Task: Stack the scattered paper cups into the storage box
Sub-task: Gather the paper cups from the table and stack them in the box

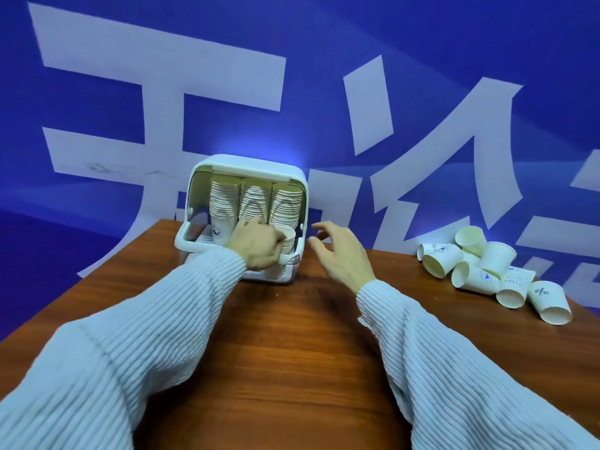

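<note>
Gripping a cup point(288, 239) with my left hand point(256, 243) to seat it in the box point(293, 175), right hand point(341, 251) spread, empty.

wooden table point(292, 336); blue lettered backdrop point(324, 43)

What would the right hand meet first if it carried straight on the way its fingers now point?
Probably the right side wall of the storage box: the right hand is open, with fingers aimed up-left toward it. Depth is unclear; it might pass beside it.
</note>
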Demonstrator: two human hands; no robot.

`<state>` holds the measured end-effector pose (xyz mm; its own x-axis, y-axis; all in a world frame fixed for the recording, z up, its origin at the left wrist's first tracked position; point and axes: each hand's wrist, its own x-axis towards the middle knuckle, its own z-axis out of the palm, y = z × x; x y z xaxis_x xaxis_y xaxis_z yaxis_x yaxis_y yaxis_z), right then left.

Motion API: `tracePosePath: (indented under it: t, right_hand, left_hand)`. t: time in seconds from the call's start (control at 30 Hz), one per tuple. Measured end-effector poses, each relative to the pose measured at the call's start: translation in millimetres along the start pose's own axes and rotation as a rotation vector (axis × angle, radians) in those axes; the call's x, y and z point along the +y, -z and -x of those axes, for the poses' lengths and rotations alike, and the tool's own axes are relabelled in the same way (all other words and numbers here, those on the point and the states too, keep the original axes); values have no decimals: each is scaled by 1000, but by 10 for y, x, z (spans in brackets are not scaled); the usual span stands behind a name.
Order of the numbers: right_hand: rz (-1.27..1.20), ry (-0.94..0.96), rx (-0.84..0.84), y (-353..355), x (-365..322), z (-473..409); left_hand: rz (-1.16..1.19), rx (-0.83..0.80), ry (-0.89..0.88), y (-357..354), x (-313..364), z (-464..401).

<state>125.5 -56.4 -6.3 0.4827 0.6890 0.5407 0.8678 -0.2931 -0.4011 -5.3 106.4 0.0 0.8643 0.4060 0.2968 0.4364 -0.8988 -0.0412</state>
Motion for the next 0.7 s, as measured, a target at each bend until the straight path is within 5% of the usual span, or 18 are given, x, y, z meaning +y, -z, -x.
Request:
tracePosePath:
  t: [0.07, 0.2, 0.27, 0.47, 0.7]
  right_hand:
    - [-10, -37, 2, 51, 123, 82]
    - [-28, -120, 8, 207, 454, 291]
    - [-61, -193, 38, 316, 644, 403]
    - [-150, -407, 202, 740, 1342, 755]
    - [66, -594, 423, 1259, 2296, 1266]
  left_hand:
    - [12, 16, 46, -113, 40, 24]
    - [-14, 444, 23, -102, 269, -48]
    - [96, 518, -26, -93, 528, -122]
    - [476, 330, -121, -390, 1795, -270]
    - [1008, -71, 29, -847, 3145, -598]
